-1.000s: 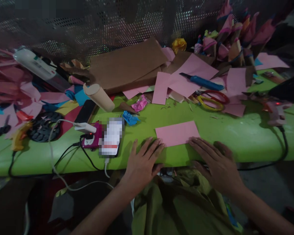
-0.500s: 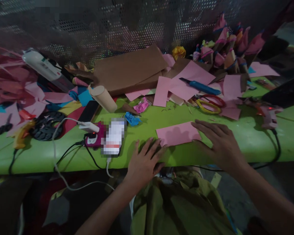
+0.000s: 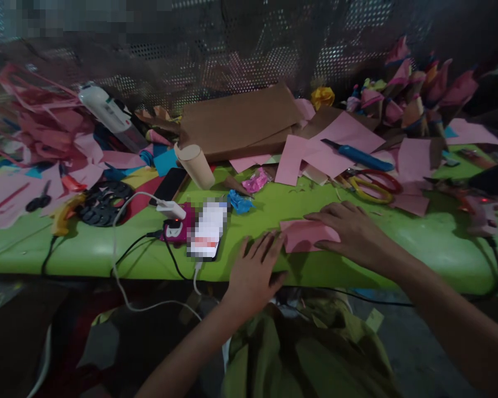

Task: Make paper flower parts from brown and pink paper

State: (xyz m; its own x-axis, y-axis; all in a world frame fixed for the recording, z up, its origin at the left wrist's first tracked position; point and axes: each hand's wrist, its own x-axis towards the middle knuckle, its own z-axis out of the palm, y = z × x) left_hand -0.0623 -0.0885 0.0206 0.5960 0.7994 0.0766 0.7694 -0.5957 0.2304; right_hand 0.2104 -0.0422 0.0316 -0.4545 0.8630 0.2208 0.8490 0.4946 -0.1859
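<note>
A small rectangular piece of pink paper (image 3: 301, 236) lies flat on the green table (image 3: 257, 224) in front of me. My left hand (image 3: 255, 270) rests with fingers extended at the paper's left edge, its fingertips touching or almost touching it. From the right, my right hand (image 3: 354, 232) lies over the paper's right end, thumb and fingers stretched apart. That end is partly hidden under the hand. Left of my left hand is a phone (image 3: 208, 229) with a lit, blurred screen.
Behind are a brown cardboard piece (image 3: 238, 119), a cardboard tube (image 3: 196, 166), a blue cutter (image 3: 363, 157) and scissors (image 3: 371, 190). Glue guns (image 3: 66, 213) with cords stand left and right. A purple power adapter (image 3: 180, 225) sits near the phone. Paper cones (image 3: 415, 94) crowd the back right.
My right hand has moved left over the paper, covering more of its right end. My left hand stays by the left edge. The view has shifted slightly left.
</note>
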